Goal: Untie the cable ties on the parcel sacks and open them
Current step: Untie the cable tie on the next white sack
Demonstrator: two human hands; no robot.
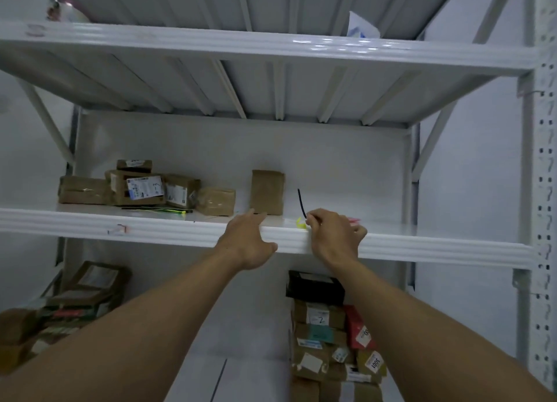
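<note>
Brown parcels (141,187) clustered at shelf (422,246) left, upright parcel (267,192) mid-shelf. Left hand (250,241) flat on the shelf edge, fingers straight. Right hand (333,235) pinching a black cable tie (301,203) beside yellow tie (301,223).

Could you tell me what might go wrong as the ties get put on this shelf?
The black cable tie pinched by the right hand stands near the shelf edge, so it may slip off. The yellow tie also lies close to the edge, where the left hand could knock it down.

parcels (144,187) on shelf (90,223), left of hands
</note>
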